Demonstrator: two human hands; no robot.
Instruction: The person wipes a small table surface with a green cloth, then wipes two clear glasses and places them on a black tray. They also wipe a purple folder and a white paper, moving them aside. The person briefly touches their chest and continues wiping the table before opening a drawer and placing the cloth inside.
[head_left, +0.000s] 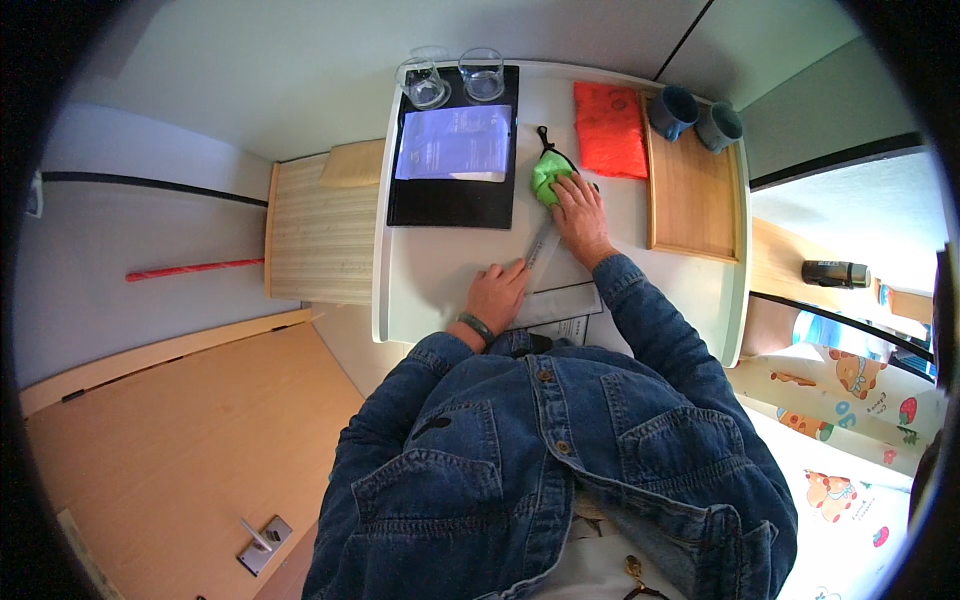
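My right hand (581, 219) lies over the lower end of a small bright green fabric pouch (551, 171), its fingers on the cloth. The pouch has black edging and a black strap loop at its far end. My left hand (496, 294), with a dark bangle at the wrist, is palm down nearer to me. Its fingertips touch a translucent strip like a ruler (540, 251), which bears marks and runs up towards my right hand. Close to my body lie a clear, dark-edged flat case (562, 301) and a printed sheet (562, 330), partly hidden by my jacket.
Left on the white table (442, 259) is a black board (450, 206) with a white packet (454, 142) and two glasses (425, 86), (481, 81). Right are a red-orange packet (609, 131), a wooden tray (694, 195) and two blue-grey mugs (673, 112), (720, 127).
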